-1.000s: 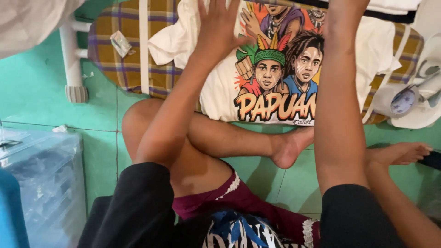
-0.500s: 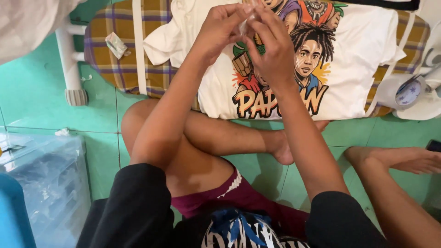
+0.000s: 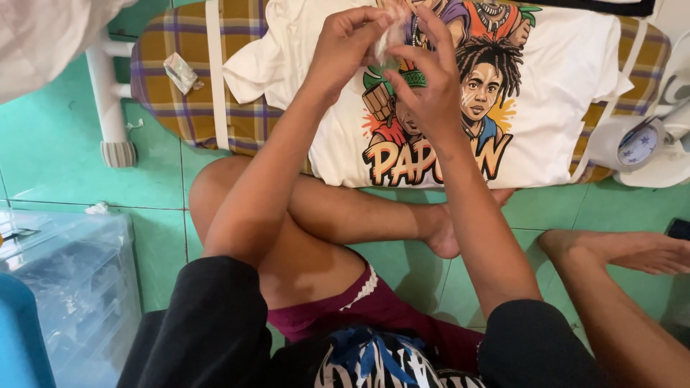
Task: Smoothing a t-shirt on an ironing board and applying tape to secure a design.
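My left hand (image 3: 352, 47) and my right hand (image 3: 430, 79) meet above a white T-shirt (image 3: 568, 86) with a colourful print of faces. Both pinch a small piece of clear, crinkled plastic (image 3: 392, 36) between their fingertips. The shirt lies spread flat on a low ironing board (image 3: 180, 100) with a yellow and purple checked cover. I sit cross-legged on the green tiled floor in front of the board.
A small clear wrapper (image 3: 180, 72) lies on the board's left end. A clear plastic drawer box (image 3: 72, 287) stands at the left. A white iron (image 3: 647, 144) rests at the board's right end. Another person's foot (image 3: 625, 248) is at the right.
My hands were spread apart on the shirt a second ago. They have come together over the print and now hold the bit of clear plastic. The view has shifted slightly.
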